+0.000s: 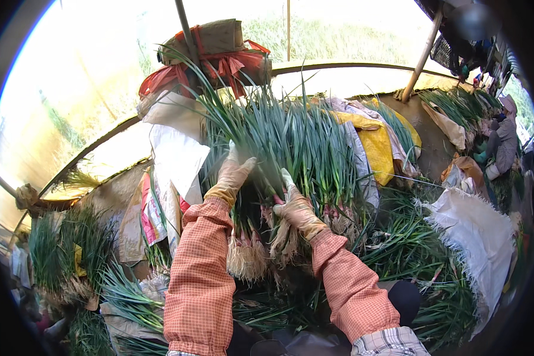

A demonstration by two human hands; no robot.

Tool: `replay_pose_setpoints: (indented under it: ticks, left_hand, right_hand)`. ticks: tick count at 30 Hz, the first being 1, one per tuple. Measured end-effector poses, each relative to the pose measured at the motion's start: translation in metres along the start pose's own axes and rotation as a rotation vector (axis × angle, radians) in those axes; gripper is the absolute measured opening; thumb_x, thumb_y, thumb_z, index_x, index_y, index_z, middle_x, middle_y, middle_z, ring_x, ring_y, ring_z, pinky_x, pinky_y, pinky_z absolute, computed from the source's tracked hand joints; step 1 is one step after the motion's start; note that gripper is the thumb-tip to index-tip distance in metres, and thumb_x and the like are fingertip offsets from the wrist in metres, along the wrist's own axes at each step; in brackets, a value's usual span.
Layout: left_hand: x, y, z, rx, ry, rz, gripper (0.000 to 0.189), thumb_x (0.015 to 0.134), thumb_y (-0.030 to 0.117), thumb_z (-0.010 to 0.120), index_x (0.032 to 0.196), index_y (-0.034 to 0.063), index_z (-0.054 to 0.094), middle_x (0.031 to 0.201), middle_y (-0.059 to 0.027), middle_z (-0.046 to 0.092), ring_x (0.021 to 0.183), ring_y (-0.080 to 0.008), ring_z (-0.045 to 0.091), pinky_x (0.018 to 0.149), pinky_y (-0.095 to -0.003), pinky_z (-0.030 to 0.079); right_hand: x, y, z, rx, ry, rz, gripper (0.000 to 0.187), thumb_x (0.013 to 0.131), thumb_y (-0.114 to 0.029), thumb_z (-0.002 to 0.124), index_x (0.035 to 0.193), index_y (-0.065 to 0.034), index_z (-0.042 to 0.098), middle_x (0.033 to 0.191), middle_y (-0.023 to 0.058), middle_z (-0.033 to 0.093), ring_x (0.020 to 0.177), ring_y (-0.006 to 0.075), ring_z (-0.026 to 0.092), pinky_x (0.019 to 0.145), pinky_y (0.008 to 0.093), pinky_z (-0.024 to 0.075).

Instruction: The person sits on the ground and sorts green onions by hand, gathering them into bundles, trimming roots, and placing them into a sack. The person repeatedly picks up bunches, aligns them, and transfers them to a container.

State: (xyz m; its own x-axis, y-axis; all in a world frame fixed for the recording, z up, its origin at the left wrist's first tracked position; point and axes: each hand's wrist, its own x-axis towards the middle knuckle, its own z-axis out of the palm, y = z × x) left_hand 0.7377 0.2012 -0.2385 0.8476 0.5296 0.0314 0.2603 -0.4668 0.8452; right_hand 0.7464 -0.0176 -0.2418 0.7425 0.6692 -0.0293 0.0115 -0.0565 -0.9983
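Both hands wear pale, stained gloves below orange checked sleeves. My left hand (234,171) lies against the leaves of the green onions with its thumb and fingers apart; whether it grips any leaves is unclear. My right hand (297,208) is closed around the pinkish lower stems of some green onions (267,171), whose leaves slant up to the left and whose roots hang below the hand. Behind them, a dense row of upright green onions (325,155) stands with roots downward. A bundle with pale, bushy roots (246,258) hangs between my forearms.
Loose green onions (409,253) are heaped at the right beside a frayed white woven sack (471,240). More bunches (133,293) lie at lower left. White cloth (173,155) and yellow sacking (374,151) flank the row. Another person (505,138) is at the far right.
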Motion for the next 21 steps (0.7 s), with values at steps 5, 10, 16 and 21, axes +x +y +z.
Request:
replay_pose_setpoints:
  ticks: [5,10,16,21]
  left_hand:
    - [-0.011,-0.047,-0.030,-0.786,0.137,0.088,0.067,0.092,0.028,0.064,0.144,-0.0016,0.034,0.133,-0.0145,0.052,0.115,-0.0221,0.052,0.101,-0.0308,0.040]
    - [-0.076,-0.155,-0.027,-0.033,0.325,-0.456,0.079,0.085,0.049,0.065,0.141,0.0001,0.039,0.134,-0.0221,0.052,0.122,-0.0351,0.051,0.102,-0.0393,0.039]
    - [-0.123,-0.124,-0.003,-0.306,0.143,-0.634,0.100,0.079,0.061,0.067,0.149,0.0047,0.024,0.143,-0.0209,0.043,0.128,-0.0333,0.046,0.105,-0.0388,0.036]
    - [-0.137,-0.063,0.016,-0.499,0.178,-0.725,0.090,0.080,0.049,0.073,0.146,0.0069,0.028,0.132,-0.0164,0.053,0.105,-0.0302,0.062,0.078,-0.0428,0.055]
  right_hand:
    - [-0.008,-0.011,-0.110,0.603,0.026,0.038,0.066,0.082,0.002,0.060,0.143,0.0010,0.033,0.125,0.0091,0.055,0.086,0.0125,0.062,0.078,0.0195,0.0498]
    - [-0.024,0.006,-0.138,-0.620,-0.096,0.325,0.089,0.082,-0.019,0.070,0.151,-0.0027,0.017,0.144,0.0257,0.040,0.131,0.0345,0.044,0.108,0.0340,0.0324]
    - [-0.057,-0.004,-0.052,-0.201,0.023,-0.155,0.047,0.087,-0.024,0.068,0.124,0.0004,0.053,0.109,0.0126,0.067,0.098,0.0201,0.065,0.082,0.0312,0.0530]
    - [-0.051,0.029,0.061,-0.336,-0.180,0.198,0.100,0.078,-0.028,0.078,0.150,-0.0007,0.014,0.149,0.0176,0.031,0.135,0.0270,0.036,0.112,0.0363,0.0278]
